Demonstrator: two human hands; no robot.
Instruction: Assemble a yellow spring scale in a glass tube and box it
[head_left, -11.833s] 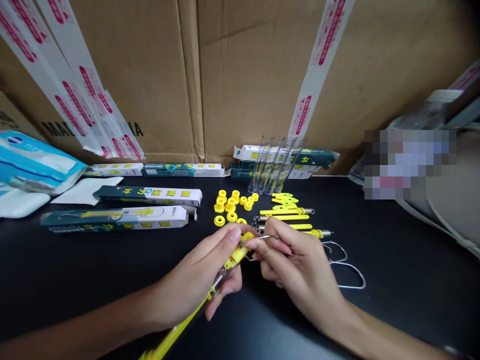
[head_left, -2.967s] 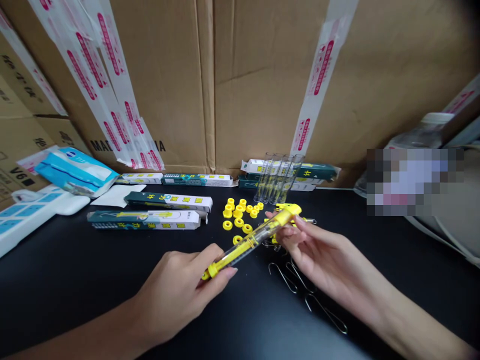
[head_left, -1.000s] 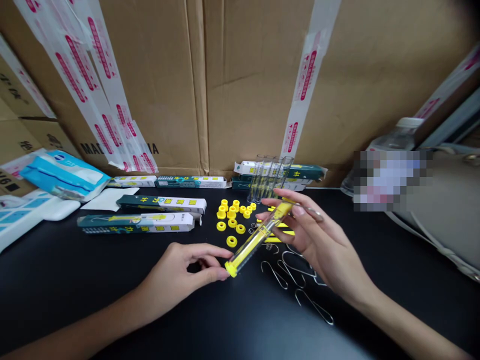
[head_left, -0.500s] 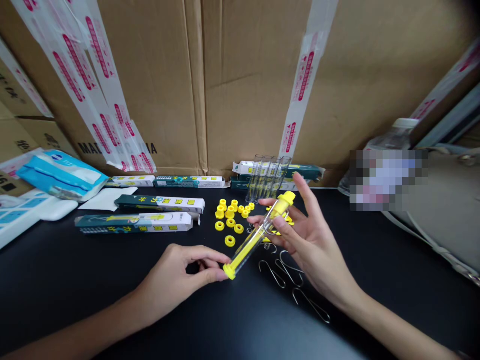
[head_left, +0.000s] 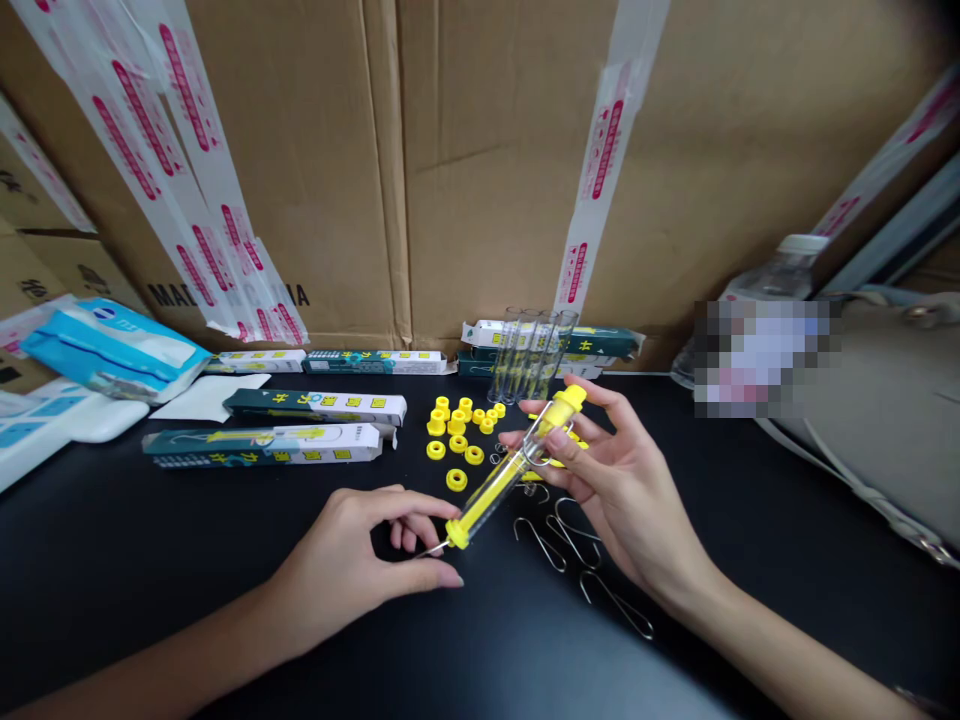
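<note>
A clear tube with a yellow core and yellow end caps [head_left: 491, 492] slants up to the right, with my right hand [head_left: 619, 470] gripping its upper end. A metal wire loop lies along that upper part. From the lower cap a thin metal hook [head_left: 433, 549] sticks out towards my left hand [head_left: 390, 540]. My left thumb and forefinger are apart around this lower end, the forefinger close to the cap; whether it touches is unclear. Several yellow caps [head_left: 457, 480] lie behind the tube, and several wire hooks [head_left: 616, 605] lie below my right hand.
Clear tubes [head_left: 525, 355] stand at the back by printed boxes [head_left: 600, 343]. More boxes [head_left: 262, 446] lie left on the black table [head_left: 480, 650]. A blue packet [head_left: 112, 345], a bottle [head_left: 787, 270] and a grey bag [head_left: 885, 410] flank them; cardboard [head_left: 480, 160] rises behind.
My left thumb has come away from the lower cap and the left fingers have spread, showing the metal hook there. My right forefinger has bent down onto the upper cap.
</note>
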